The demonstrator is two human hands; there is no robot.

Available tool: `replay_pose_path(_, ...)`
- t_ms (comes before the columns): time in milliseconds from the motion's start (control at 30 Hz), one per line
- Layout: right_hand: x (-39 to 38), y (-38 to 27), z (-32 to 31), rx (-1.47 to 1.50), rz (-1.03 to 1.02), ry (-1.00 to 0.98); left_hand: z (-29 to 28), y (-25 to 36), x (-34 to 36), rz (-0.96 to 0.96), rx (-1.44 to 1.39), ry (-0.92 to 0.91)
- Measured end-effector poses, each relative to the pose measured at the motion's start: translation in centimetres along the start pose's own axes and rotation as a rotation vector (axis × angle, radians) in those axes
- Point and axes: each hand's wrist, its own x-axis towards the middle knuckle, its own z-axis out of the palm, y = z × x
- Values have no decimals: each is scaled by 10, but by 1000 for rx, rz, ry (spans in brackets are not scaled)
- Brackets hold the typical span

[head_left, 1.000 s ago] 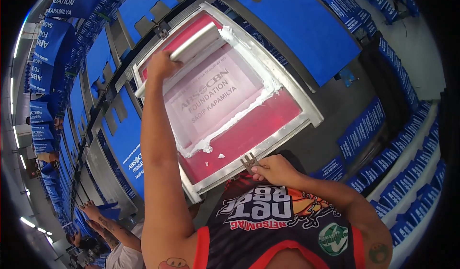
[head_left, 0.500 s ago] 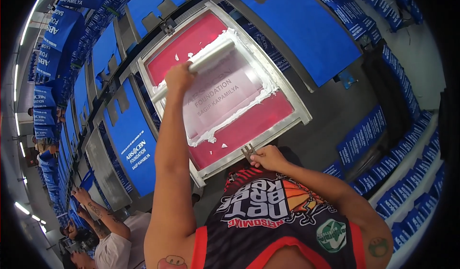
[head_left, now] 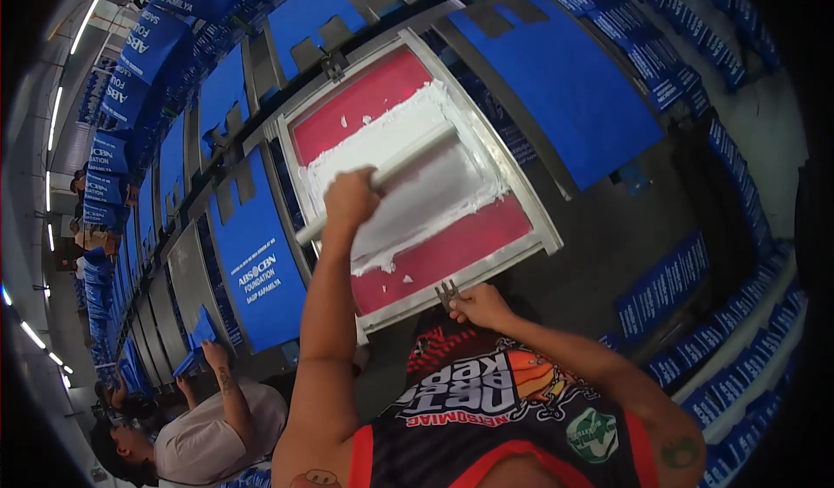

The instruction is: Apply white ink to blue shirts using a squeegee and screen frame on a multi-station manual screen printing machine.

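Observation:
My left hand [head_left: 352, 199] grips a long pale squeegee [head_left: 417, 147] lying slantwise across the screen-printing frame [head_left: 482, 129]. White paste [head_left: 426, 184] covers the middle of the mesh, thick and ragged at its edges, with bare red areas [head_left: 356, 88] above and below it. My right hand [head_left: 478, 305] holds a small slotted metal fitting [head_left: 447, 292] at the frame's near edge, fingers closed round it.
Flat boards with blue fabric pieces [head_left: 547, 88] stand either side and beyond the frame. At lower left a co-worker [head_left: 217, 436] in a light shirt handles blue fabric [head_left: 195, 345]. Racks of printed blue pieces [head_left: 730, 349] line the right and left.
My left hand has drawn the squeegee from the frame's far end toward me, and white paste now hides the middle of the mesh. The view has shifted. My right hand stays at the near edge.

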Motion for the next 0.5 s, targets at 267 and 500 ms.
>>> replay_pose_path(267,-1,-2,1,-26,57,-20,112,-22,17,244,19,541)
replay_pose_path(500,-3,-78,-52,-767,40,-214,-18,-44,13,-166,-143,-104)
